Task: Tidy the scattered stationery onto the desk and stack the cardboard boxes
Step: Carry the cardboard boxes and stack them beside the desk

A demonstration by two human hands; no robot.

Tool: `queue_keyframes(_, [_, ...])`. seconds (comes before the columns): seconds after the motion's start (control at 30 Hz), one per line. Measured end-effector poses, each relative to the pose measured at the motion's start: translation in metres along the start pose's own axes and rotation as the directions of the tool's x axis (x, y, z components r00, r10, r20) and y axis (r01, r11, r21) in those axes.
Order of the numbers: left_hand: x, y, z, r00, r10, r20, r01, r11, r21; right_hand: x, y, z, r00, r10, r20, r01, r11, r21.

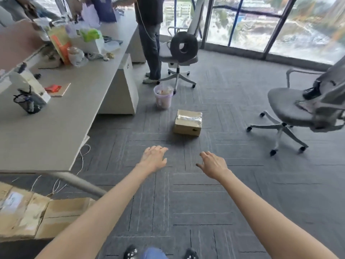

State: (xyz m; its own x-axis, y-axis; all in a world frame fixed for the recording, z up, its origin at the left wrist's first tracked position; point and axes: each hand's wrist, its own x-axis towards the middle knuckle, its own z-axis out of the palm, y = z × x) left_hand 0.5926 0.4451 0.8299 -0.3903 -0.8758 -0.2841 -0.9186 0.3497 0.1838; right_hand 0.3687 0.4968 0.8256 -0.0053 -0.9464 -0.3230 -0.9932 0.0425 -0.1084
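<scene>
At lower left lie flattened cardboard boxes [28, 212], below the grey desk [46, 131] (cluttered toward its far end). The left hand [154, 157] reaches over the carpet, fingers spread, holding nothing. A taped cardboard box [188, 122] sits on the floor beyond, centre frame, untouched. The right hand [212, 163] is likewise spread and empty. An office chair [291, 107] stands at right.
</scene>
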Motion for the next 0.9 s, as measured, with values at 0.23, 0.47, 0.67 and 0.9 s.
queue_keyframes(0.23, [0.086,0.082,0.001,0.991,0.097,0.087,-0.1,0.994,0.038,0.029,0.099,-0.005,0.988,0.155,-0.006,-0.154,0.984,0.093])
queue_keyframes(0.47, [0.222,0.102,-0.003,0.985,0.133,0.109,-0.138,0.99,0.032,0.137,0.171,-0.017,0.981,0.193,0.028,-0.195,0.975,0.108])
queue_keyframes(0.67, [0.385,0.089,-0.032,0.989,0.119,0.083,-0.119,0.993,-0.006,0.299,0.215,-0.047,0.98,0.186,0.066,-0.192,0.975,0.112])
queue_keyframes(0.9, [0.56,0.074,-0.045,0.994,0.023,0.104,-0.014,0.997,-0.082,0.469,0.257,-0.066,0.98,0.159,0.121,-0.179,0.969,0.171])
